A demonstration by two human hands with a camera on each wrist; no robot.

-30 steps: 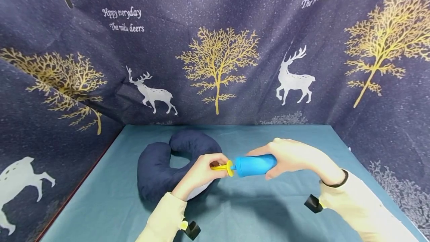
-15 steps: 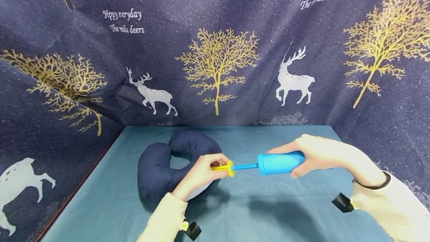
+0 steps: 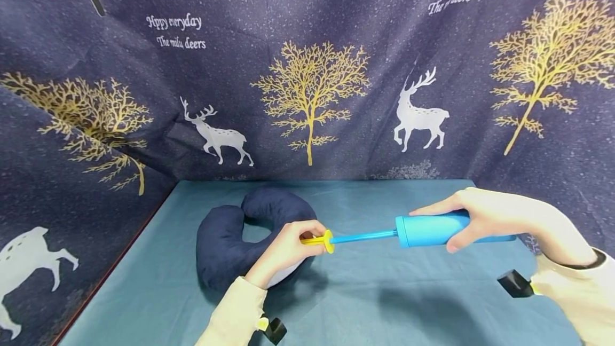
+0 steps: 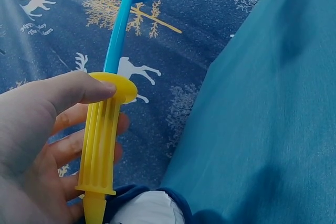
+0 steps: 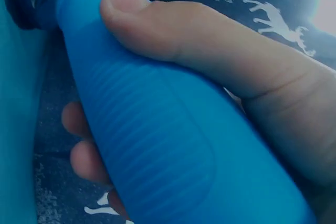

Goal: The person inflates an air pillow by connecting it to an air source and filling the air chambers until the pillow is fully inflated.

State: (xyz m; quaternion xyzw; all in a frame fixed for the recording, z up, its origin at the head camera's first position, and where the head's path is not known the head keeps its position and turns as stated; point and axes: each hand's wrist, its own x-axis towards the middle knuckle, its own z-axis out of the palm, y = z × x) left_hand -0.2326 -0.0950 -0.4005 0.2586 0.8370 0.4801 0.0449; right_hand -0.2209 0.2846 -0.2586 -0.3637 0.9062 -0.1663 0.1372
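My pump lies level above the table, just right of the pillow: blue barrel drawn out, thin rod bared, yellow handle.

Even bright light, soft shadows, wide-angle edge bend, wrist close-ups blurry

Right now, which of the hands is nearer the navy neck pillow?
Left. The left hand holds the yellow handle directly over the neck pillow; the right hand grips the blue pump barrel well off to its right.
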